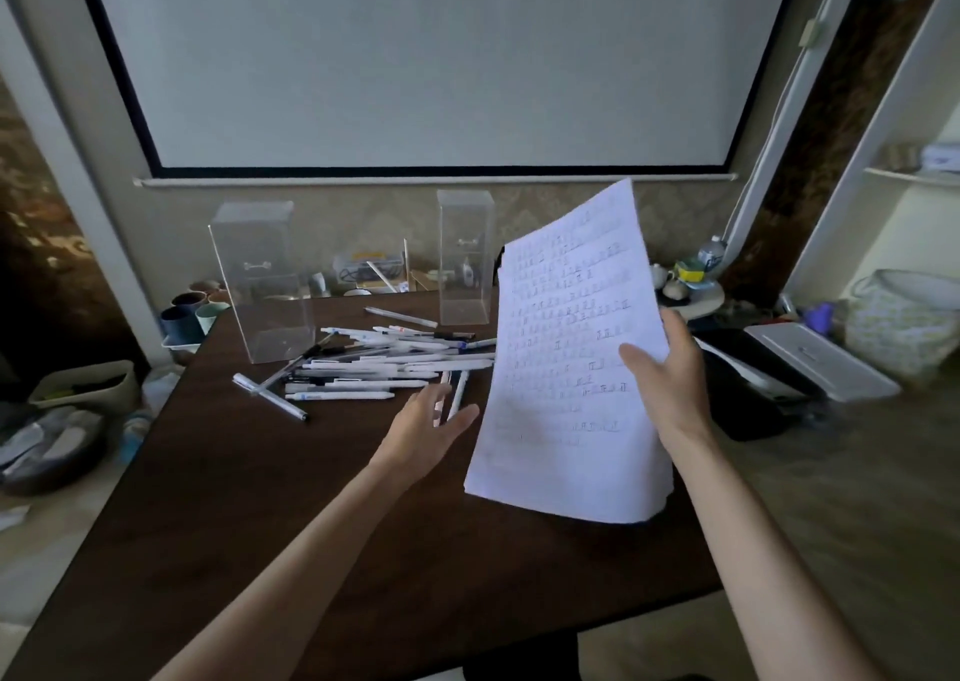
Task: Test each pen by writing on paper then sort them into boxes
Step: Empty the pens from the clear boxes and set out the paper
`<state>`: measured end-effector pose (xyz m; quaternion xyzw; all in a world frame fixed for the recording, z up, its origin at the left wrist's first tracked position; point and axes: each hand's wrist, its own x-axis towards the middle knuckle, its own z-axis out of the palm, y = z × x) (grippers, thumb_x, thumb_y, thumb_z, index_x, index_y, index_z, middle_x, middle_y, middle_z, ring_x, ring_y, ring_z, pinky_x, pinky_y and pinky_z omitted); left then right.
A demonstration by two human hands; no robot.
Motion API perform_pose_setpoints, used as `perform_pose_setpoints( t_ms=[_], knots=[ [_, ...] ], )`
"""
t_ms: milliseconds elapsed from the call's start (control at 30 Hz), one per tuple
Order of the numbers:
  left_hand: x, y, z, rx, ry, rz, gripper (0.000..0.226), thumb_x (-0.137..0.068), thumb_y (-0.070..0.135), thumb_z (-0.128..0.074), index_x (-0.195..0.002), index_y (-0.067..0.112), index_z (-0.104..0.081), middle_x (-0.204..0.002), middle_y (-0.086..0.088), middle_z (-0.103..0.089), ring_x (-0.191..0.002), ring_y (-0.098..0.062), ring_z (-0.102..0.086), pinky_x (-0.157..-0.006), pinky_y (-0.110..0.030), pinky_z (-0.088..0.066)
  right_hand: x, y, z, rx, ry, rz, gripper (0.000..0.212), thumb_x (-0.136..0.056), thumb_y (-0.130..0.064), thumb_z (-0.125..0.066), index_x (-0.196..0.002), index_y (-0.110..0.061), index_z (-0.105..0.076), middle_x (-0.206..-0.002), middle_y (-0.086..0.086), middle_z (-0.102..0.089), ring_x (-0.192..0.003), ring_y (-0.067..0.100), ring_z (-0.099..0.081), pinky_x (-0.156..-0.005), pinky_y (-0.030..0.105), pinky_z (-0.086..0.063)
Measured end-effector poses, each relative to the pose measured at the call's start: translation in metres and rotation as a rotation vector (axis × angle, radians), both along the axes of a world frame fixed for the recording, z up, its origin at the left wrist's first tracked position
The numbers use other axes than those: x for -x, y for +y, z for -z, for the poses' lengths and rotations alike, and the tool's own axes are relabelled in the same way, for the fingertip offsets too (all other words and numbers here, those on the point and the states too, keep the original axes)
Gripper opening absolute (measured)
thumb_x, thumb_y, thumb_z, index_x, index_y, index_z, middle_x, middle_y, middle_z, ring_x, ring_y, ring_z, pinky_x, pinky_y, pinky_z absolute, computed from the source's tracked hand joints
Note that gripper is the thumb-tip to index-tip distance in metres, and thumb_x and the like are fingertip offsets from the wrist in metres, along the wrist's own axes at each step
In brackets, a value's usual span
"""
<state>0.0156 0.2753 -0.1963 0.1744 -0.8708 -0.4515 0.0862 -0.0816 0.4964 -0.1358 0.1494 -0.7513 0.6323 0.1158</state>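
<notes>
Right hand (670, 373) gripping raised paper (561, 358), left hand (426, 428) open above table (311, 498)

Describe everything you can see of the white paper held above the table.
The white paper stack, several thin sheets by its layered lower corner, carries rows of small handwritten marks, some dark, some faint. It is raised off the dark brown wooden table, tilted, top leaning away. The right hand holds its right edge, thumb on the written face. The open left hand is near its left edge.

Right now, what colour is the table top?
The table top is dark brown, seen in the head view.
</notes>
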Motion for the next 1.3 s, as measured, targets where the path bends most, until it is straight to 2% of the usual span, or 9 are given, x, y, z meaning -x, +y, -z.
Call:
perform_pose_setpoints(
  t_ms=[67,167,333,500,700,867,1000,1200,1300],
  knots=[
    [0.004,-0.004,-0.012,-0.071,0.083,-0.01,0.066,-0.086,0.049,-0.055,-0.139,0.016,-0.035,-0.141,-0.006,-0.043,-0.124,-0.019,-0.046,-0.1,-0.038,-0.042,0.0,0.0,-0.006,0.096,-0.013,-0.05,0.038,-0.086,0.002,-0.056,-0.116,-0.021,-0.056,-0.105,-0.013,-0.066,-0.094,0.001,-0.064,-0.077,0.022,-0.05],
    [0.011,-0.013,-0.031,-0.332,0.234,-0.036,0.068,-0.085,0.048,-0.057,-0.137,0.01,-0.035,-0.131,-0.006,-0.051,-0.115,-0.017,-0.052,-0.092,-0.031,-0.044,0.001,-0.006,-0.008,0.225,-0.105,-0.179,0.04,-0.083,0.006,-0.06,-0.118,-0.013,-0.058,-0.111,0.003,-0.069,-0.101,0.019,-0.066,-0.084,0.035,-0.053],
    [0.0,-0.033,-0.046,-0.762,0.3,0.06,0.041,-0.087,0.035,-0.056,-0.115,0.005,-0.056,-0.104,-0.014,-0.066,-0.087,-0.025,-0.067,-0.071,-0.037,-0.056,-0.005,-0.029,0.01,0.279,-0.196,-0.344,0.039,-0.086,0.005,-0.058,-0.118,-0.018,-0.057,-0.113,0.003,-0.069,-0.105,0.022,-0.065,-0.088,0.037,-0.051],
    [-0.003,-0.047,-0.053,-0.517,0.544,0.089,0.024,-0.095,0.015,-0.047,-0.115,0.001,-0.051,-0.107,-0.02,-0.063,-0.095,-0.033,-0.065,-0.077,-0.045,-0.056,-0.002,-0.058,0.016,0.039,-0.03,-0.301,0.043,-0.089,-0.004,-0.06,-0.114,-0.039,-0.052,-0.122,-0.005,-0.062,-0.115,0.012,-0.058,-0.101,0.039,-0.045],
    [-0.006,-0.042,-0.034,-0.383,0.626,0.066,0.018,-0.098,0.011,-0.042,-0.114,0.017,-0.047,-0.105,0.0,-0.062,-0.099,-0.015,-0.063,-0.076,-0.031,-0.056,-0.008,-0.076,0.033,0.177,-0.031,-0.28,0.027,-0.095,-0.011,-0.054,-0.12,-0.02,-0.048,-0.12,-0.006,-0.059,-0.107,-0.003,-0.057,-0.09,0.013,-0.046],
    [-0.007,-0.041,-0.023,-0.469,0.528,0.035,0.016,-0.098,0.019,-0.042,-0.111,0.013,-0.05,-0.104,-0.005,-0.066,-0.093,-0.02,-0.067,-0.072,-0.035,-0.057,-0.003,-0.076,0.051,0.221,-0.035,-0.033,0.014,-0.092,-0.016,-0.059,-0.085,-0.009,-0.049,-0.075,-0.001,-0.053,-0.06,0.003,-0.045,-0.059,0.02,-0.038],
    [-0.007,-0.046,-0.021,-0.522,0.47,-0.003,0.017,-0.098,0.022,-0.042,-0.111,0.012,-0.049,-0.102,-0.007,-0.065,-0.091,-0.021,-0.068,-0.071,-0.036,-0.057,-0.005,-0.068,0.052,0.184,-0.057,-0.061,0.038,-0.095,-0.013,-0.054,-0.059,-0.014,-0.04,-0.048,-0.016,-0.037,-0.049,0.001,-0.028,-0.05,0.019,-0.026],
    [-0.015,-0.052,-0.01,-0.438,0.481,-0.116,0.018,-0.1,0.011,-0.037,-0.105,0.021,-0.052,-0.093,-0.001,-0.063,-0.077,-0.011,-0.066,-0.064,-0.025,-0.055,-0.004,-0.063,0.067,0.142,-0.144,-0.094,0.045,-0.096,-0.032,-0.046,-0.085,0.012,-0.046,-0.083,0.036,-0.052,-0.062,0.027,-0.043,-0.066,0.031,-0.035],
    [-0.027,-0.072,-0.012,-0.38,0.495,-0.21,0.015,-0.1,0.008,-0.038,-0.108,0.01,-0.05,-0.091,-0.007,-0.061,-0.073,-0.017,-0.059,-0.062,-0.027,-0.053,-0.005,-0.052,0.073,0.171,-0.203,-0.063,0.036,-0.099,-0.024,-0.045,-0.083,0.008,-0.049,-0.074,0.022,-0.051,-0.069,0.016,-0.045,-0.067,0.03,-0.037]
  ],
)
